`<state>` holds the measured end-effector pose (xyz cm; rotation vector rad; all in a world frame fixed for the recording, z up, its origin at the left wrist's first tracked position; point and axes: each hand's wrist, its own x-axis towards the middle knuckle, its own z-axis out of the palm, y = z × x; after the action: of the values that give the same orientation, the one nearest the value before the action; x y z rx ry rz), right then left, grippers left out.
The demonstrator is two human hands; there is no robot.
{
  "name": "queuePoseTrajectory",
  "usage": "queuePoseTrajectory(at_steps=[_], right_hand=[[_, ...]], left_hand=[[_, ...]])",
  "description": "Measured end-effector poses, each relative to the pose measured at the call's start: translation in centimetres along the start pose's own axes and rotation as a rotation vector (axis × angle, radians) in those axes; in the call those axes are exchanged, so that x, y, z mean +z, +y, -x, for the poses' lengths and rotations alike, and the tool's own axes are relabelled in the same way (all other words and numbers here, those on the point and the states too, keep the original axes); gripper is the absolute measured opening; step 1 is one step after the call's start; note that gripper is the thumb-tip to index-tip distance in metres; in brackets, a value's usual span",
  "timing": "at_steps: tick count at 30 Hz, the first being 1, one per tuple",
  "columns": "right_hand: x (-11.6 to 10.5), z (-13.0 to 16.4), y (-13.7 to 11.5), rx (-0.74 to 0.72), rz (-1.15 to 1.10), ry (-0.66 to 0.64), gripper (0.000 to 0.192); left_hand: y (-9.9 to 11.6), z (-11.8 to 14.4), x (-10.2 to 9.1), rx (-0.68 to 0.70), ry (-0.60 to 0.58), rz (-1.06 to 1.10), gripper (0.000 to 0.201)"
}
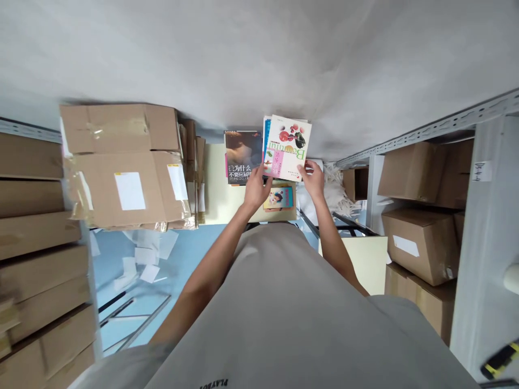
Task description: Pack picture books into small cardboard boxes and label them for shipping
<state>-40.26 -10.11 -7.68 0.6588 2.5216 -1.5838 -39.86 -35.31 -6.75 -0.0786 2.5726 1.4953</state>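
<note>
Both my hands hold a white and pink book (287, 146) with red fruit on its cover, raised over a pale yellow table (214, 200). My left hand (256, 189) grips its lower left corner. My right hand (313, 178) grips its lower right edge. More books show behind it, their blue edges (265, 135) at its left side. A dark-covered book (242, 156) lies on the table to the left. A small colourful book (278, 198) lies on the table between my wrists.
Taped cardboard boxes (121, 167) are stacked at the left, with more along the far left edge. A metal shelf rack (482, 216) at the right holds several boxes (421, 243). Loose paper slips (141, 259) litter the blue floor. A second yellow tabletop (368, 259) sits below right.
</note>
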Motion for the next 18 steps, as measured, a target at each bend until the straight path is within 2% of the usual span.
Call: queuePoseTrajectory(at_steps=[4, 7, 12, 15, 18], right_hand=[[-0.4, 0.6, -0.2, -0.064, 0.027, -0.008, 0.080], [-0.7, 0.7, -0.3, -0.072, 0.029, 0.002, 0.080], [-1.1, 0.7, -0.7, -0.035, 0.050, 0.003, 0.093], [-0.3, 1.2, -0.9, -0.006, 0.064, 0.021, 0.097], [0.7, 1.7, -1.0, 0.047, 0.073, 0.054, 0.099]], left_hand=[[-0.9, 0.3, -1.6, 0.028, -0.132, 0.000, 0.061], [-1.5, 0.0, -2.0, 0.053, -0.172, -0.003, 0.061], [-1.8, 0.0, -1.2, 0.047, -0.208, 0.086, 0.067], [-2.1, 0.5, -0.2, 0.015, -0.218, 0.208, 0.073], [-2.7, 0.9, 0.6, 0.000, -0.237, 0.360, 0.069]])
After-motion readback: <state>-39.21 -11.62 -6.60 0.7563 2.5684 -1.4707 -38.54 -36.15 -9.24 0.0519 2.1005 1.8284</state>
